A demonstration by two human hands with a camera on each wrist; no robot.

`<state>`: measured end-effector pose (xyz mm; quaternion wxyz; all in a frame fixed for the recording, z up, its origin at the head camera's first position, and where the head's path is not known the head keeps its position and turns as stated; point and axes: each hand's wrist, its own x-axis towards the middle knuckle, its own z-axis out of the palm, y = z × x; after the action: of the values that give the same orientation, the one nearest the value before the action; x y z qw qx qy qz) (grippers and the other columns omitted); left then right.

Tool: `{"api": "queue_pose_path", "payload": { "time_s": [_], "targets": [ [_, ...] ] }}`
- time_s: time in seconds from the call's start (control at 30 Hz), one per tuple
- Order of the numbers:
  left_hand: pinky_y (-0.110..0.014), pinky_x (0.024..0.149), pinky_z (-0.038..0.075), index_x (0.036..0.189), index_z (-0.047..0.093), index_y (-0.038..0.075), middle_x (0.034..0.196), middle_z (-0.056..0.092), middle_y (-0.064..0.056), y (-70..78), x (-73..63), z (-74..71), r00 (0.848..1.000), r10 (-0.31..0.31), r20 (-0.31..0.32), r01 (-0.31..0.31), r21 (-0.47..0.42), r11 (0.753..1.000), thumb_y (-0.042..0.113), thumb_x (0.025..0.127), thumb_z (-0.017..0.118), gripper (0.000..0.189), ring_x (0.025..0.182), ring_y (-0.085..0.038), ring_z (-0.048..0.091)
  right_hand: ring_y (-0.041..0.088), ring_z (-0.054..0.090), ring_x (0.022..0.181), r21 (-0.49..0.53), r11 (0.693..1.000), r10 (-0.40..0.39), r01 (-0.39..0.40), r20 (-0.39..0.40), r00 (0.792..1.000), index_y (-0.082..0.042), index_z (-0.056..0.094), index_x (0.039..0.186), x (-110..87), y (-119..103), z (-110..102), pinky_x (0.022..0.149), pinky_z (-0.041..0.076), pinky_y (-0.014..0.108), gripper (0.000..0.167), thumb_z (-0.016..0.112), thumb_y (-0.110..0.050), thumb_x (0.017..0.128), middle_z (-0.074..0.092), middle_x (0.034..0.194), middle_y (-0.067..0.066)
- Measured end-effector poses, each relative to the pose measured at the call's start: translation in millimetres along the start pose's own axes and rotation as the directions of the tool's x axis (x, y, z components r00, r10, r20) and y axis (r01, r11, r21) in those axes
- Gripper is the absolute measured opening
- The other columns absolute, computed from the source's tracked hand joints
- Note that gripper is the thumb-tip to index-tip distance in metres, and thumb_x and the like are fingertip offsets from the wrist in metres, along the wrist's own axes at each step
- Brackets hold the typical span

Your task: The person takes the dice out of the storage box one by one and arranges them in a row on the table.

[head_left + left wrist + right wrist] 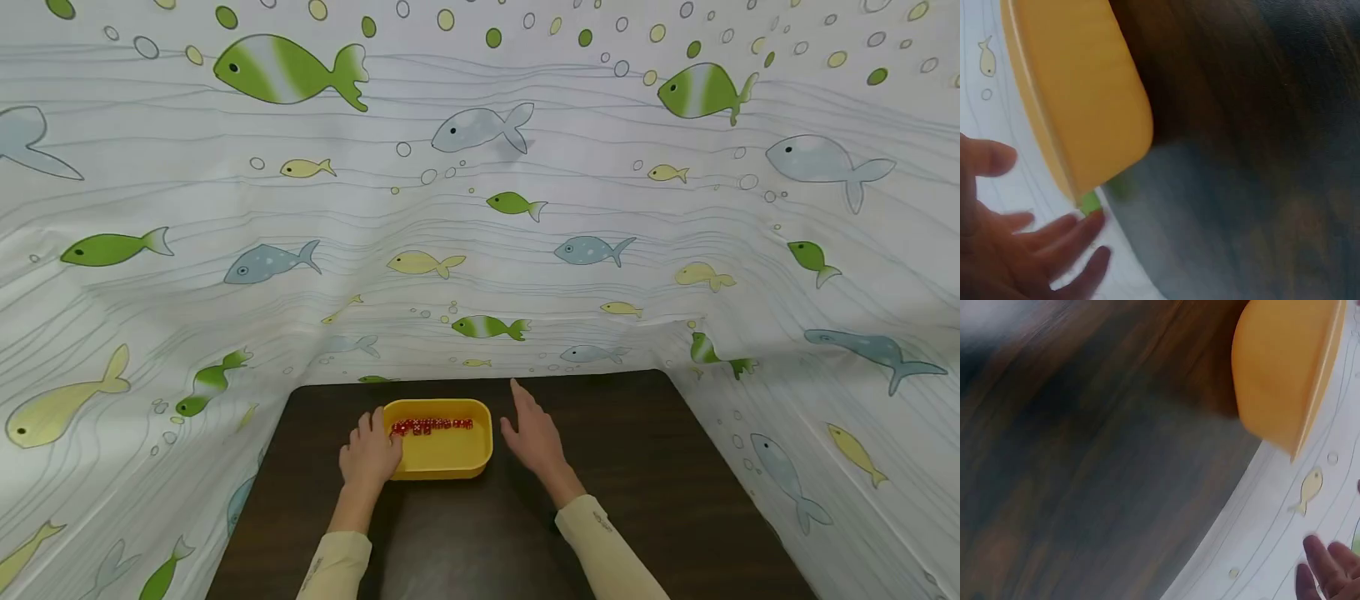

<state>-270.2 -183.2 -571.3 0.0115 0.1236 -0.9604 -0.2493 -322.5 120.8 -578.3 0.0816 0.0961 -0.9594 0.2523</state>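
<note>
A yellow tray (pixel 442 460) stands on the dark table, with several small red dice (pixel 427 426) lined up along its far side. My left hand (pixel 370 454) is at the tray's left end and overlaps the rim in the head view. In the left wrist view its fingers (pixel 1063 240) are loosely bent and spread near a corner of the tray (pixel 1085 94). To the right of the tray, my right hand (pixel 536 433) is held with fingers extended and thumb apart, nothing in it. Its fingertips (pixel 1316 550) show below the tray's end (pixel 1279 375) in the right wrist view.
The dark wooden table (pixel 637 500) reaches out on both sides of the tray. A white sheet (pixel 480 225) printed with fish hangs behind the table and along both its sides.
</note>
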Motion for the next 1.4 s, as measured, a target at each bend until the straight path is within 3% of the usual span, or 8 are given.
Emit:
{"api": "queue_pose_path", "payload": {
  "time_s": [0.13, 0.23, 0.4, 0.7, 0.9, 1.03, 1.23, 1.4],
  "targets": [
    [-0.069, 0.099, 0.048, 0.164, 0.022, -0.003, 0.136, 0.06, -0.032, 0.8, 10.4, 2.3, 0.997, -0.059, 0.057, 0.059, -0.001, 0.998, 0.033, 0.105, 0.054, 0.076, 0.098, -0.045, 0.067, 0.03, 0.072, 0.097, -0.02, 1.0, 0.024, -0.024, 0.034, 0.999, -0.017, 0.04, 0.166, 10.8, -13, 2, 0.094, 0.06, 0.053, 0.072, 0.072, -0.031, 0.103, 0.057, 0.156, 0.012],
    [-0.065, 0.093, 0.05, 0.163, 0.02, -0.003, 0.114, 0.068, -0.027, -0.6, 15.8, 6.1, 0.993, -0.08, 0.087, 0.081, -0.008, 0.997, 0.035, 0.106, 0.052, 0.075, 0.081, -0.038, 0.064, 0.02, 0.06, 0.07, -0.042, 0.999, 0.034, -0.031, 0.075, 0.997, -0.015, 0.053, 0.158, 17.3, -18, 6, 0.073, 0.059, 0.042, 0.062, 0.073, -0.031, 0.102, 0.066, 0.141, 0.011],
    [-0.063, 0.089, 0.05, 0.158, 0.03, -0.004, 0.094, 0.067, -0.02, -1.3, 15.6, 17.1, 0.99, -0.081, 0.115, 0.083, -0.013, 0.996, 0.035, 0.106, 0.051, 0.069, 0.076, -0.035, 0.061, 0.015, 0.06, 0.075, -0.095, 0.996, 0.011, 0.002, 0.138, 0.99, -0.014, 0.069, 0.142, 25.6, -20, 16, 0.07, 0.056, 0.038, 0.043, 0.074, -0.029, 0.102, 0.073, 0.125, 0.006],
    [-0.06, 0.082, 0.05, 0.148, 0.043, -0.007, 0.095, 0.066, -0.021, -4.9, 12.0, 31.6, 0.988, -0.082, 0.133, 0.089, -0.05, 0.995, 0.028, 0.106, 0.045, 0.055, 0.078, -0.035, 0.062, 0.017, 0.06, 0.078, -0.158, 0.987, 0.035, 0.0, 0.222, 0.974, -0.013, 0.077, 0.128, 46.6, -18, 25, 0.078, 0.06, 0.041, 0.029, 0.075, -0.024, 0.101, 0.077, 0.115, 0.005],
    [-0.056, 0.079, 0.049, 0.133, 0.05, -0.011, 0.085, 0.059, -0.017, -6.7, 10.9, 29.6, 0.985, -0.111, 0.135, 0.12, -0.059, 0.991, 0.028, 0.106, 0.045, 0.048, 0.075, -0.034, 0.059, 0.016, 0.059, 0.071, -0.199, 0.98, 0.028, 0.026, 0.267, 0.963, -0.01, 0.079, 0.118, 55.8, -23, 34, 0.073, 0.06, 0.036, 0.021, 0.073, -0.019, 0.1, 0.076, 0.102, 0.004],
    [-0.053, 0.077, 0.047, 0.128, 0.051, -0.012, 0.083, 0.057, -0.016, -9.5, 8.6, 26.4, 0.979, -0.135, 0.154, 0.146, -0.064, 0.987, 0.028, 0.106, 0.046, 0.046, 0.074, -0.034, 0.058, 0.016, 0.055, 0.066, -0.321, 0.941, -0.026, 0.108, 0.25, 0.968, -0.014, 0.08, 0.108, 57.5, -28, 43, 0.068, 0.056, 0.034, 0.013, 0.073, -0.022, 0.101, 0.072, 0.089, 0.0],
    [-0.05, 0.074, 0.045, 0.117, 0.057, -0.01, 0.082, 0.056, -0.015, -29.4, 5.3, 25.3, 0.963, -0.174, 0.204, 0.183, -0.028, 0.983, 0.033, 0.104, 0.049, 0.046, 0.074, -0.032, 0.056, 0.014, 0.05, 0.061, -0.491, 0.834, -0.172, 0.252, 0.202, 0.964, -0.019, 0.081, 0.094, 47.6, -42, 61, 0.061, 0.053, 0.032, 0.016, 0.071, -0.026, 0.103, 0.069, 0.082, -0.001],
    [-0.05, 0.075, 0.045, 0.122, 0.056, -0.01, 0.084, 0.056, -0.016, -40.8, 4.4, 28.9, 0.945, -0.214, 0.246, 0.228, -0.031, 0.973, 0.034, 0.103, 0.05, 0.049, 0.075, -0.031, 0.055, 0.015, 0.055, 0.064, -0.54, 0.808, -0.172, 0.234, 0.163, 0.971, -0.02, 0.081, 0.09, 38.0, -52, 74, 0.06, 0.054, 0.034, 0.016, 0.073, -0.027, 0.102, 0.069, 0.084, 0.0]
  ]
}}
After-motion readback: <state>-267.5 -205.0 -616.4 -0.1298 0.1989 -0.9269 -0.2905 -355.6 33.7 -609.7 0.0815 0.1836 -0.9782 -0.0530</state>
